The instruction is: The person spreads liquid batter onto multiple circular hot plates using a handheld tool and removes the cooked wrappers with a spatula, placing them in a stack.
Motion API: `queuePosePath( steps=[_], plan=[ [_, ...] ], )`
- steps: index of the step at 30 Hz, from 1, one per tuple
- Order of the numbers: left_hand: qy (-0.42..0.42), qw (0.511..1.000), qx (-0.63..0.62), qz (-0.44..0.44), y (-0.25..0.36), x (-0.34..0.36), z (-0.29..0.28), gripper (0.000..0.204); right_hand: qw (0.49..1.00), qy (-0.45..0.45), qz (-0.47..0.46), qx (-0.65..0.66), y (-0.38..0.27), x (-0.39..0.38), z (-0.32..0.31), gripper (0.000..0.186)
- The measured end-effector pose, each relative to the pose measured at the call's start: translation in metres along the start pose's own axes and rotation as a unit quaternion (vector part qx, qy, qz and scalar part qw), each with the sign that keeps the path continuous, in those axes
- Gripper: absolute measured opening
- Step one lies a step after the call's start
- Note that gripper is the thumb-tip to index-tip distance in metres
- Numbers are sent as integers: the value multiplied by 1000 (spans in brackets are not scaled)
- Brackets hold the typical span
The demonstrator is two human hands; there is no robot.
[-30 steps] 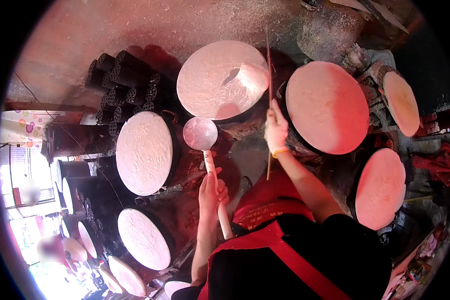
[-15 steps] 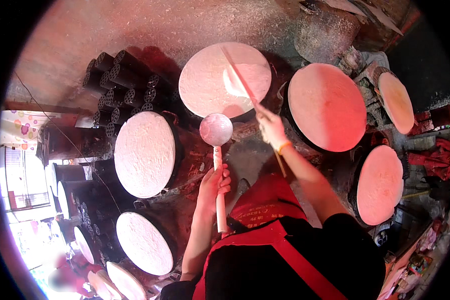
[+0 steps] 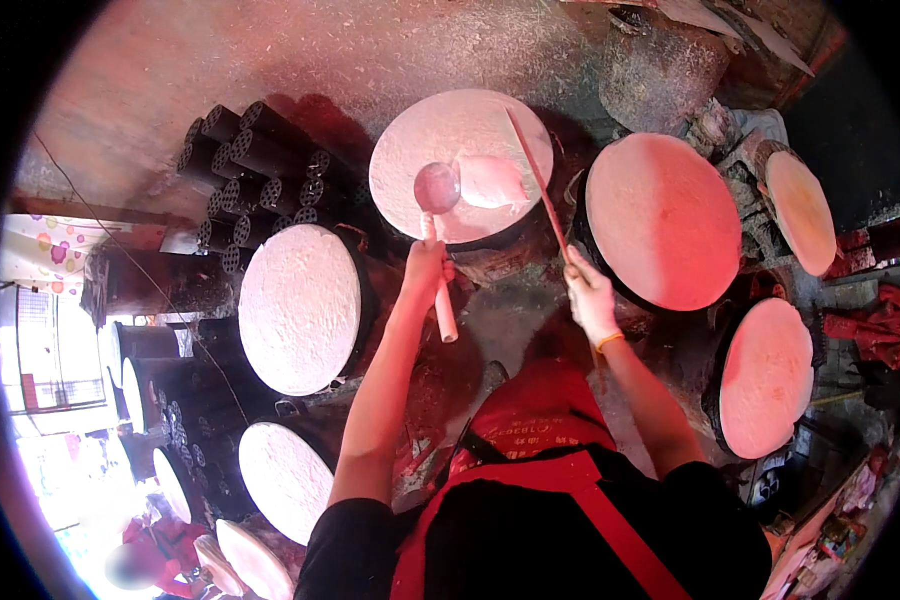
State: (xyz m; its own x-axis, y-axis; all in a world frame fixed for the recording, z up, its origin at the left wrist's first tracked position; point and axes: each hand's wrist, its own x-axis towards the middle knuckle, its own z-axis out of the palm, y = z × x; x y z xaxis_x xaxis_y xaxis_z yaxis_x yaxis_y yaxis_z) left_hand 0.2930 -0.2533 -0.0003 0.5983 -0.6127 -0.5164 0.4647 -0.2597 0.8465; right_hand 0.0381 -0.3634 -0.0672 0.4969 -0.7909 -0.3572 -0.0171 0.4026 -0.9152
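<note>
My left hand (image 3: 427, 264) grips the pale handle of a round-bowled ladle (image 3: 437, 187). The bowl hangs over the near part of a round griddle (image 3: 398, 150) coated with a pale layer. A thicker, whiter patch of batter (image 3: 492, 182) lies right of the bowl. Closed around a long thin wooden stick (image 3: 536, 175), my right hand (image 3: 591, 300) is at the near right of the griddle, with an orange band at the wrist. The stick slants up along the griddle's right side; I cannot tell whether it touches the surface.
More pale-topped round griddles stand around me, at left (image 3: 300, 310), right (image 3: 660, 220) and lower right (image 3: 767, 380). Black perforated cylinders (image 3: 260, 155) are stacked at the far left. A large pot (image 3: 660, 75) stands at the far right. Another person (image 3: 165, 545) is at lower left.
My left hand has carried the ladle forward over the griddle. My right hand has drawn back and to the right, swinging the stick rightward. The white patch is broader and reaches further right.
</note>
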Motion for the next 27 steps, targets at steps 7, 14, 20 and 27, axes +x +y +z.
queuePosePath(
  steps=[7,14,20,27],
  plan=[
    [-49,944,-301,-126,4,24,30,9,950,-145,227,158,-29,-29,66,35],
    [-267,798,-437,-317,62,-60,-35,18,996,-8,69,49,-82,-4,23,40],
    [-193,873,-284,-348,47,-84,-67,15,947,-71,-142,-280,-7,-70,51,37],
    [-188,892,-167,-375,8,-149,-91,12,935,126,-151,-294,27,-102,29,39]
  ],
)
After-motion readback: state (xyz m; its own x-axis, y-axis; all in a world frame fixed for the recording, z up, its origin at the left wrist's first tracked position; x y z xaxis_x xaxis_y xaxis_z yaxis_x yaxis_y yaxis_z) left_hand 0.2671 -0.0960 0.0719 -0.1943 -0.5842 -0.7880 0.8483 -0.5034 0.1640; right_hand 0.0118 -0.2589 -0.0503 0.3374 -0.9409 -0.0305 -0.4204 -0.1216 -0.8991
